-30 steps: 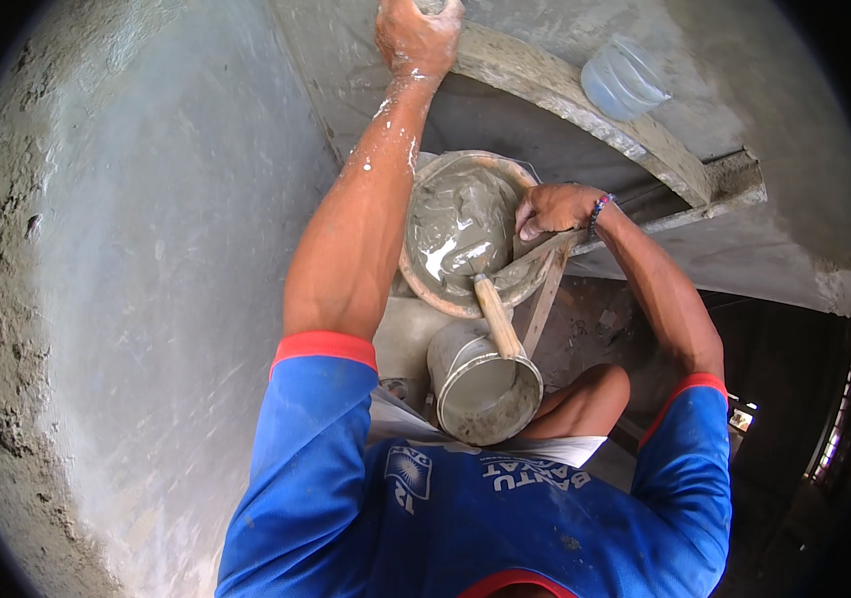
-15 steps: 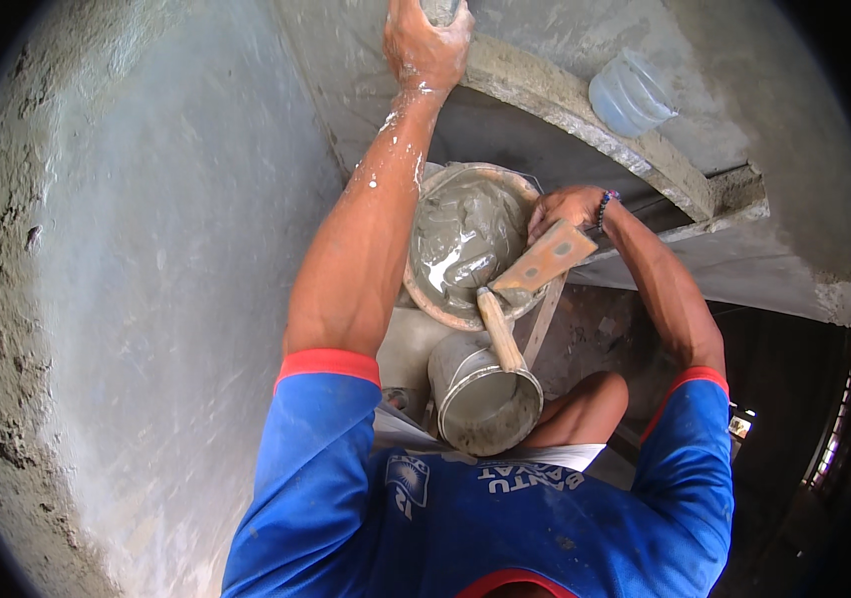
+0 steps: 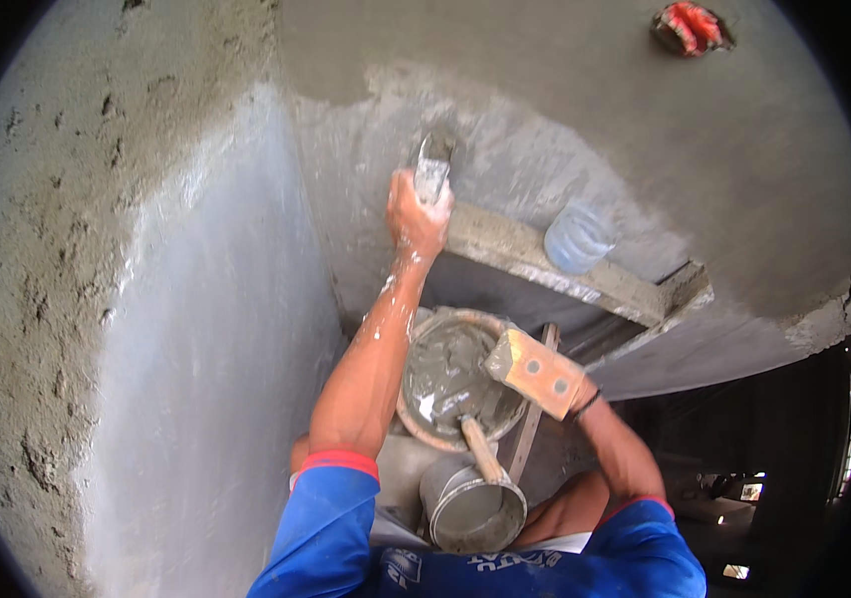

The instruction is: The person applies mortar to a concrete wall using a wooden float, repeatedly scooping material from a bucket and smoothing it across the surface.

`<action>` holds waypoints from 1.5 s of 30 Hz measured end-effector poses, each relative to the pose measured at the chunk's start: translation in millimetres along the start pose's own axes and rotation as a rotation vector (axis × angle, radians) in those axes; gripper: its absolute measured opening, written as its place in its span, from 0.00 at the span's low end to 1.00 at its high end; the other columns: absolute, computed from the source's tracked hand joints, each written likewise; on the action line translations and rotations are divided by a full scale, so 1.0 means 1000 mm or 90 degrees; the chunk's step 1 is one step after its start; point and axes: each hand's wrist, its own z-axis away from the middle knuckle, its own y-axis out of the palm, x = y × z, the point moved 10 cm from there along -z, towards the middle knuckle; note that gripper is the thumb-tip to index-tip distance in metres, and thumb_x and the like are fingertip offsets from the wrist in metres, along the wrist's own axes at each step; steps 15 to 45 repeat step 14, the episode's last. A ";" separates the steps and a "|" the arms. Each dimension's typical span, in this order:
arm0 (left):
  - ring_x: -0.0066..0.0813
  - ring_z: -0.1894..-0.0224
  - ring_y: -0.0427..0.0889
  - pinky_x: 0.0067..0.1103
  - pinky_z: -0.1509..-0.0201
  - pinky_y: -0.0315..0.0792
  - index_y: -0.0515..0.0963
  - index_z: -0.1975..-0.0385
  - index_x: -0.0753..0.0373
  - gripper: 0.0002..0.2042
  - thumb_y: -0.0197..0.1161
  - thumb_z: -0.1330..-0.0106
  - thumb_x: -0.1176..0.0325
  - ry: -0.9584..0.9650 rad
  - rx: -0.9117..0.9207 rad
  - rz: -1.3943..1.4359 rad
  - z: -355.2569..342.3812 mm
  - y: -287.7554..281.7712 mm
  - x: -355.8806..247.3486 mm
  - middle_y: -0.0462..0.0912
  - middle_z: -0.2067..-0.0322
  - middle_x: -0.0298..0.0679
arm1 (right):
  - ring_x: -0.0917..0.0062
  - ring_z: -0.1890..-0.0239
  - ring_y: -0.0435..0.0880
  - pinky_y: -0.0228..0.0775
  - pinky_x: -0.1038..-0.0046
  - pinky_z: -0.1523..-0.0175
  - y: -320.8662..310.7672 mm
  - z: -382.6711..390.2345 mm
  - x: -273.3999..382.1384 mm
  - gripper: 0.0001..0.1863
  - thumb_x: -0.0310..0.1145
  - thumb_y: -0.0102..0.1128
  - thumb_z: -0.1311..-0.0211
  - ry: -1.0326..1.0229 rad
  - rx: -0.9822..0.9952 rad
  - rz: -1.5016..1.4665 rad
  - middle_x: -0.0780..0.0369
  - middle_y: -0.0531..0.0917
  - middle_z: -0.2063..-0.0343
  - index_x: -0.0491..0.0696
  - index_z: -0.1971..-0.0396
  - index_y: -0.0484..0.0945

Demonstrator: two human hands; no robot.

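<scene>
My left hand (image 3: pixel 418 217) is closed round a small flat scraper (image 3: pixel 433 171), smeared pale, its dark tip against the patchy grey wall (image 3: pixel 505 140). White splashes mark the left wrist and forearm. Lower right, my right hand (image 3: pixel 585 395) grips a flat orange-brown board (image 3: pixel 542 373) with two round spots and a grey-smeared end, which covers most of the fingers. That end overhangs a round bucket (image 3: pixel 408 411) of wet grey cement (image 3: pixel 455 369). A wooden handle (image 3: pixel 481 450) leans out of the cement; whatever it is fixed to is buried.
A smaller metal pail (image 3: pixel 445 533) stands below the bucket near my lap. On a concrete ledge (image 3: pixel 505 244) sits a translucent bluish plastic tub (image 3: pixel 578 237). The smooth wall (image 3: pixel 206 359) rises close on my left. Red material (image 3: pixel 690 28) pokes from a hole upper right.
The view has tilted up, showing more wall and the scraper's tip. My right hand has swung the board round over the bucket's right side, away from the wooden handle.
</scene>
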 end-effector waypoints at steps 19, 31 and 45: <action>0.54 0.58 0.79 0.44 0.56 0.72 0.73 0.61 0.61 0.16 0.71 0.46 0.65 -0.033 0.055 -0.032 0.001 0.003 0.015 0.77 0.63 0.48 | 0.67 0.44 0.80 0.74 0.61 0.39 0.268 0.010 0.222 0.41 0.42 0.70 0.41 -0.563 -0.016 0.261 0.55 0.77 0.44 0.40 0.34 0.59; 0.54 0.58 0.79 0.44 0.56 0.72 0.73 0.61 0.61 0.16 0.71 0.46 0.65 -0.033 0.055 -0.032 0.001 0.003 0.015 0.77 0.63 0.48 | 0.67 0.44 0.80 0.74 0.61 0.39 0.268 0.010 0.222 0.41 0.42 0.70 0.41 -0.563 -0.016 0.261 0.55 0.77 0.44 0.40 0.34 0.59; 0.54 0.58 0.79 0.44 0.56 0.72 0.73 0.61 0.61 0.16 0.71 0.46 0.65 -0.033 0.055 -0.032 0.001 0.003 0.015 0.77 0.63 0.48 | 0.67 0.44 0.80 0.74 0.61 0.39 0.268 0.010 0.222 0.41 0.42 0.70 0.41 -0.563 -0.016 0.261 0.55 0.77 0.44 0.40 0.34 0.59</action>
